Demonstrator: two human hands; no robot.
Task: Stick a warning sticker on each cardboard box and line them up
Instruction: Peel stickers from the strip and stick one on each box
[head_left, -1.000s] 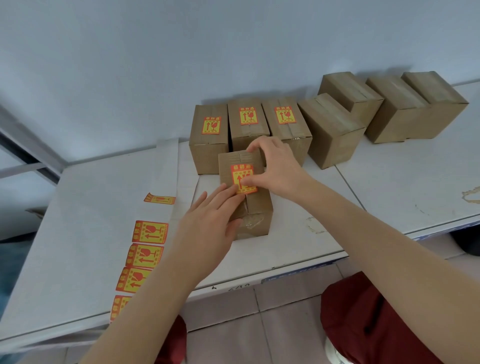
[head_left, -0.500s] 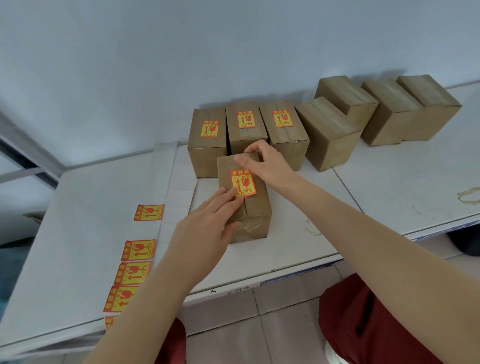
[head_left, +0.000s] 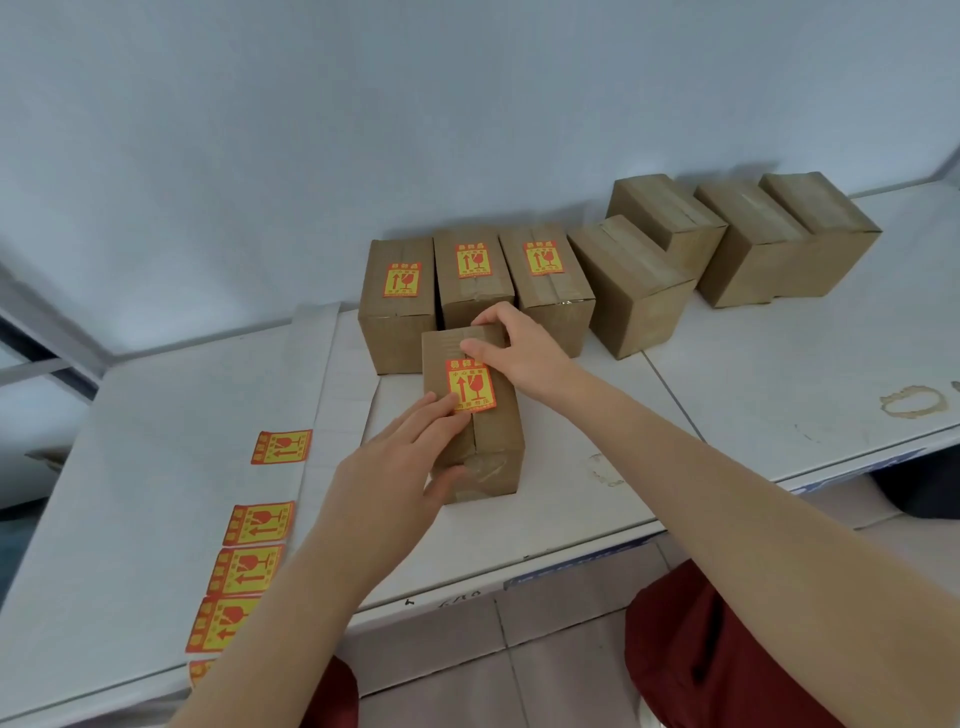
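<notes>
Your left hand (head_left: 395, 467) is pressing straight fingers (head_left: 436, 415) on top of the cardboard box (head_left: 496, 447), at the near edge of its warning sticker (head_left: 470, 384). Your right hand (head_left: 519, 353) is gripping the box's far end with curled fingers. The box is standing on the table (head_left: 753, 405), just before three stickered boxes (head_left: 472, 304).

one wide-angle head camera is looking forward and down from just above and behind the left hand (head_left: 395, 470) and right hand (head_left: 519, 353), viewing the counter (head_left: 779, 395) beyond them close up.

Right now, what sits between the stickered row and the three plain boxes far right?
One plain cardboard box, no sticker, turned askew next to the stickered row; head view shows it.
</notes>
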